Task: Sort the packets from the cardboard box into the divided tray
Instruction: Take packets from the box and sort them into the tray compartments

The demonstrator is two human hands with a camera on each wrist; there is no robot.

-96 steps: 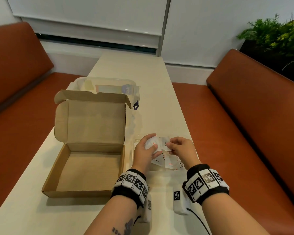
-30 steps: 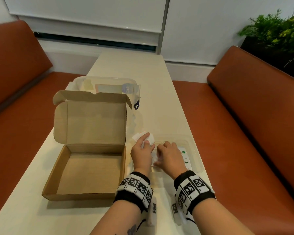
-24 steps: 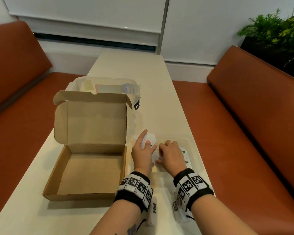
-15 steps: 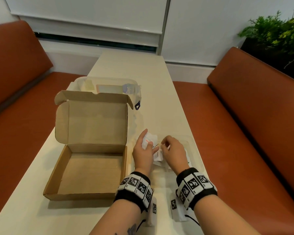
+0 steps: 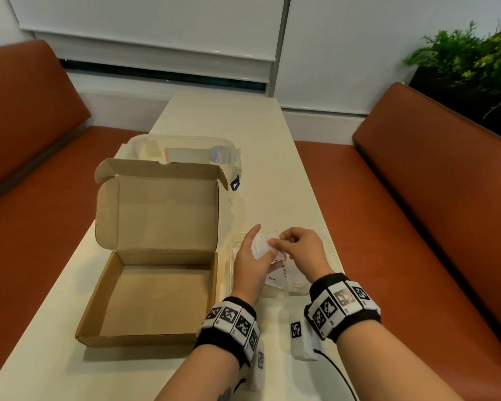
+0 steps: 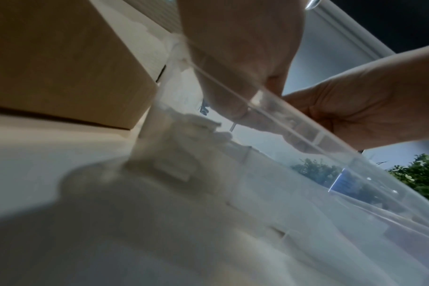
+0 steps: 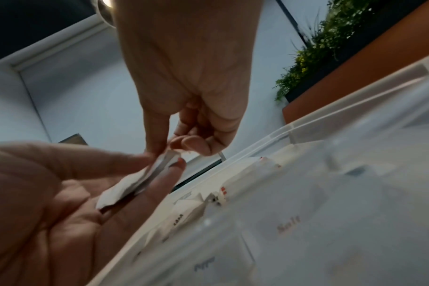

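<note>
The open cardboard box sits at my left with nothing visible inside. To its right is the clear divided tray, partly covered by my hands. My left hand holds a small stack of white packets between thumb and fingers above the tray. My right hand pinches the upper edge of the top packet. In the tray lie white packets, one marked Salt and one marked Pepper. The tray's far compartments are hidden behind my hands.
A clear lidded plastic container stands just behind the box's raised lid. Orange benches run along both sides of the narrow table. A green plant is at the far right.
My right hand has come up out of the tray and back to the stack, and now pinches the top packet. My left hand has stayed over the tray with the stack.
</note>
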